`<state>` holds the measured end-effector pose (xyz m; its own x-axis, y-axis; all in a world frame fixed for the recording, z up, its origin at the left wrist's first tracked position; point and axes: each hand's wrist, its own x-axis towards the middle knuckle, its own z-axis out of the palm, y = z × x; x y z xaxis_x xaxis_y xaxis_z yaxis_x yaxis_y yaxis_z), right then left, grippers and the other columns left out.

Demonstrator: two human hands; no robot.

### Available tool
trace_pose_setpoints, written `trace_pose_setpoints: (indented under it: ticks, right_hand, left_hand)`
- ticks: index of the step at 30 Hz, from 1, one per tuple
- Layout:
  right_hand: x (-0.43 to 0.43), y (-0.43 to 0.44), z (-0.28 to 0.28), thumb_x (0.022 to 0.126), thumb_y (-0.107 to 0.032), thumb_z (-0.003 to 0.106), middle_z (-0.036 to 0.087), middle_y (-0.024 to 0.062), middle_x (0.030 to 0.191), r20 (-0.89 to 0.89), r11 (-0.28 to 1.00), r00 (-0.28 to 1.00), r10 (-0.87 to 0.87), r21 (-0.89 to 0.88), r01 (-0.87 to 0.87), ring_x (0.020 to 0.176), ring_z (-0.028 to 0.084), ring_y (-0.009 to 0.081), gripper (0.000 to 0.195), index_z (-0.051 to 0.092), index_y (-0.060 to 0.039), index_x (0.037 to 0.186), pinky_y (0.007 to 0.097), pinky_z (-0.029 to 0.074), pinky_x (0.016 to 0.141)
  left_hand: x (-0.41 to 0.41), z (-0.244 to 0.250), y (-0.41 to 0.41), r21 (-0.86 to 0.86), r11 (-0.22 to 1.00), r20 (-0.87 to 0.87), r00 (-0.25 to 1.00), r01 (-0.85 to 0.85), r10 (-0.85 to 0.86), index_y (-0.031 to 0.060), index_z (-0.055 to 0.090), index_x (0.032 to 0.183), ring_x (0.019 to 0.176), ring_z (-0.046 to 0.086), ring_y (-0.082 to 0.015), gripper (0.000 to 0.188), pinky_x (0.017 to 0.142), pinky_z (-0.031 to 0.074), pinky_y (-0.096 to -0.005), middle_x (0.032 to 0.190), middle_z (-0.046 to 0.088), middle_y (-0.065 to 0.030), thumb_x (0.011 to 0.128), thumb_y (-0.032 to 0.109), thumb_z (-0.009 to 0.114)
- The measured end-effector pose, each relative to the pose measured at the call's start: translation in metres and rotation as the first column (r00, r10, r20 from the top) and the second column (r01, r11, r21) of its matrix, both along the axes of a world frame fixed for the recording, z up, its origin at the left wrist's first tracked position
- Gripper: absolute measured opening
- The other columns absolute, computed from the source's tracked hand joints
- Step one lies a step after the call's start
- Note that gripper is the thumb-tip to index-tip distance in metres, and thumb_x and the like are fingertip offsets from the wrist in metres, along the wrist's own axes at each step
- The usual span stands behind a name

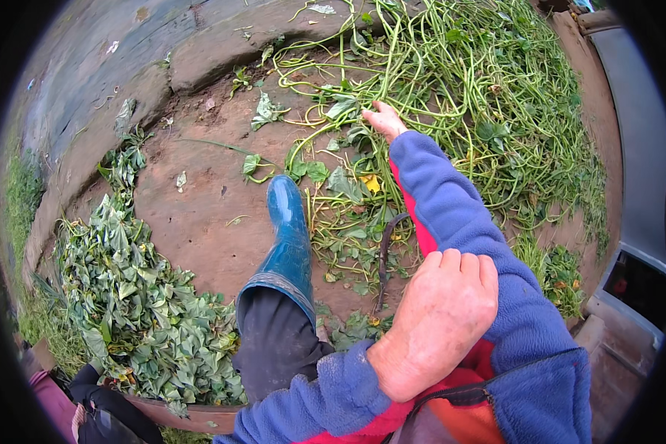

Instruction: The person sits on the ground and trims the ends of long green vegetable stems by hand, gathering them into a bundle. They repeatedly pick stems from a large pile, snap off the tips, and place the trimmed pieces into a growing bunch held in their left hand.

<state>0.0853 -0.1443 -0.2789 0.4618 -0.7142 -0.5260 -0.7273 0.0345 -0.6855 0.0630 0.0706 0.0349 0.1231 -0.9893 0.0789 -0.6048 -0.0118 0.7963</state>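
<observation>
At the upper centre, my right hand (387, 121) reaches to the edge of a large tangle of green leafy vines (466, 83), with its visible fingers apart. My left hand (438, 322) is curled over my right sleeve (499, 266); its palm side is hidden, so I cannot tell whether it grips the fleece. Stripped stems and loose leaves (344, 186) lie below the right hand. A dark curved object, perhaps a sickle (386, 255), rests on the ground beside the right forearm. Wilted cut leaves (144, 311) form a heap at the lower left.
My blue rubber boot (287, 222) stands on bare earth between heap and vines. A stone edging (216, 55) borders wet pavement at upper left. Another person's dark sleeve (89, 383) shows at lower left, near a board (200, 419). A grey metal panel (638, 139) stands at the right.
</observation>
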Motion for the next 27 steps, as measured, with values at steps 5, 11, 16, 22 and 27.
trace_pose_setpoints:
  ticks: [5, 11, 16, 22, 27]
  right_hand:
    - [0.002, -0.007, -0.016, 0.071, -0.019, 0.053, 0.044, 0.0172, 0.116, 0.09, 0.993, 0.989, -0.118, -0.02, 0.12, 0.108, 0.042, 0.0252, 0.049, 0.042, 0.0013, 0.114, 0.0287, 0.031, 0.091]
    - [-0.015, -0.008, 0.034, 0.075, -0.003, 0.045, 0.057, 0.0052, 0.077, 0.472, 0.893, 0.868, -0.156, -0.309, 0.328, 0.067, 0.053, 0.0102, 0.017, 0.059, -0.0038, 0.084, 0.0226, 0.042, 0.06]
    - [-0.037, 0.028, 0.129, 0.08, -0.001, 0.04, 0.052, 0.0015, 0.067, 0.523, 0.99, 0.85, -0.065, -0.074, 0.121, 0.058, 0.05, 0.0069, 0.017, 0.054, -0.0013, 0.09, 0.0197, 0.042, 0.052]
    - [-0.1, 0.069, 0.246, 0.079, 0.001, 0.04, 0.052, 0.0026, 0.067, 0.521, 0.99, 0.849, -0.088, -0.051, 0.133, 0.059, 0.051, 0.0083, 0.015, 0.051, 0.0001, 0.089, 0.0217, 0.044, 0.053]
    - [-0.154, 0.134, 0.281, 0.066, 0.01, 0.051, 0.047, 0.0047, 0.066, 0.452, 0.904, 0.824, 0.341, -0.4, -0.154, 0.058, 0.051, 0.0116, 0.018, 0.057, -0.0011, 0.079, 0.0221, 0.042, 0.051]
  left_hand:
    - [0.002, -0.004, 0.003, 0.038, 0.999, 0.001, 1.0, 0.029, -0.029, 0.0036, 0.044, 0.071, 0.06, 0.045, -0.0198, 0.017, 0.055, 0.038, -0.0298, 0.062, 0.041, -0.0071, 0.065, 0.015, 0.056]
    - [-0.005, -0.006, 0.002, -0.01, 1.0, -0.004, 1.0, 0.012, -0.012, 0.0033, 0.044, 0.07, 0.061, 0.046, -0.0208, 0.017, 0.056, 0.038, -0.0304, 0.061, 0.043, -0.0074, 0.064, 0.013, 0.057]
    - [-0.005, -0.006, -0.005, -0.061, 0.996, 0.01, 0.998, -0.064, 0.065, 0.0027, 0.045, 0.07, 0.061, 0.049, -0.0238, 0.02, 0.056, 0.04, -0.0332, 0.061, 0.047, -0.0095, 0.063, 0.013, 0.06]
    - [0.004, -0.011, -0.013, -0.077, 0.978, -0.003, 0.981, -0.194, 0.194, 0.0016, 0.05, 0.076, 0.065, 0.054, -0.0284, 0.017, 0.057, 0.042, -0.0375, 0.065, 0.053, -0.0135, 0.067, 0.013, 0.059]
    - [0.012, -0.007, -0.014, 0.177, 0.914, 0.039, 0.931, -0.364, 0.363, 0.0011, 0.051, 0.094, 0.07, 0.055, -0.0316, 0.027, 0.061, 0.043, -0.0393, 0.074, 0.057, -0.017, 0.073, 0.017, 0.055]
